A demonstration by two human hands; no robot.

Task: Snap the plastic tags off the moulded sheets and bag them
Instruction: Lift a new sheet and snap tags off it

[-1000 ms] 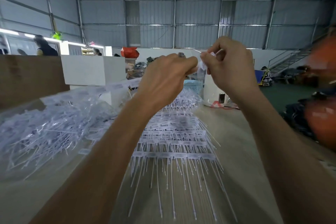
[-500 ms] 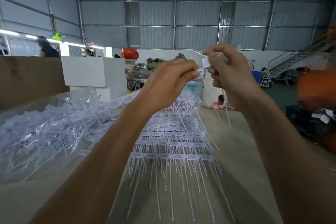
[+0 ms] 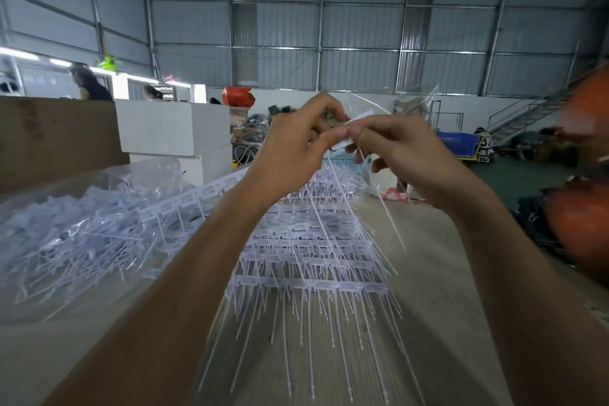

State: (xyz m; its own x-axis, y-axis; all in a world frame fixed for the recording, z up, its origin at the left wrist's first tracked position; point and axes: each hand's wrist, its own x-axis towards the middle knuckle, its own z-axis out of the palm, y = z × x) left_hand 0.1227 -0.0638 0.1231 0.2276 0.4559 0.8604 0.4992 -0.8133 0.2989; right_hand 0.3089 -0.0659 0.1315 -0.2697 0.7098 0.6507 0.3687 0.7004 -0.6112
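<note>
My left hand (image 3: 293, 148) and my right hand (image 3: 405, 155) meet in the air above the table, fingertips touching. Between them they pinch the white head of a plastic tag strip (image 3: 344, 143), whose thin tails hang down and to the right. My right hand also holds a clear plastic bag (image 3: 412, 102) that rises behind it. A stack of white moulded tag sheets (image 3: 309, 260) lies on the table below my hands, tails pointing toward me. To the left sits a large clear bag with loose tags (image 3: 72, 234).
The wooden table (image 3: 425, 306) runs away from me. White boxes (image 3: 171, 128) and a brown board (image 3: 56, 138) stand at back left, with people behind them. Orange blurred objects (image 3: 583, 214) crowd the right edge. A blue crate (image 3: 456, 142) sits far right.
Both hands have dropped slightly and come together. The tag head moved from my right hand's raised fingers to a shared pinch, and the clear bag now stands up behind my right hand.
</note>
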